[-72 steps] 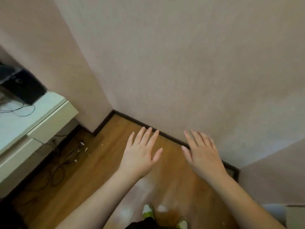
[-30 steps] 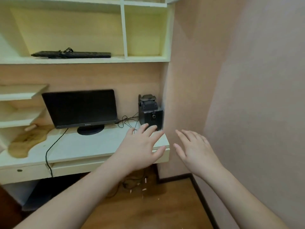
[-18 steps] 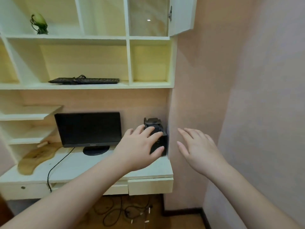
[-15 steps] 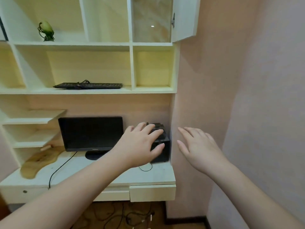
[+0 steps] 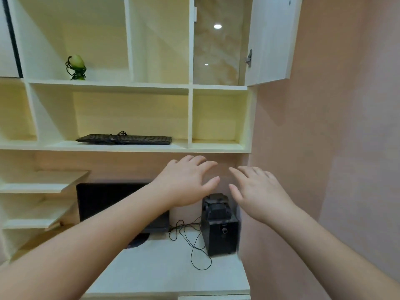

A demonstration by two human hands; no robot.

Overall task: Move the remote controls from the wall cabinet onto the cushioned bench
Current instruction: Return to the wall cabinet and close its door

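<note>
Shelving [image 5: 190, 87] is filling most of the view: a pale wall cabinet of open compartments, with a glass-fronted one [image 5: 216, 50] at upper right whose door [image 5: 270, 40] is standing open. No remote controls are showing in any compartment, so where they are lying I cannot tell; the cushioned bench is not showing either. By that reckoning the task is sitting at its start, with nothing moved and the search, pickup and carry all remaining. Below, a desk [image 5: 164, 269] is carrying a dark monitor [image 5: 104, 202] and a black speaker [image 5: 219, 230]. A keyboard [image 5: 124, 139] is lying on the middle shelf. The left hand [image 5: 186, 182] and right hand [image 5: 257, 191] are hovering with fingers spread and relaxed, holding nothing. A small green ornament [image 5: 75, 67] is sitting higher up.
</note>
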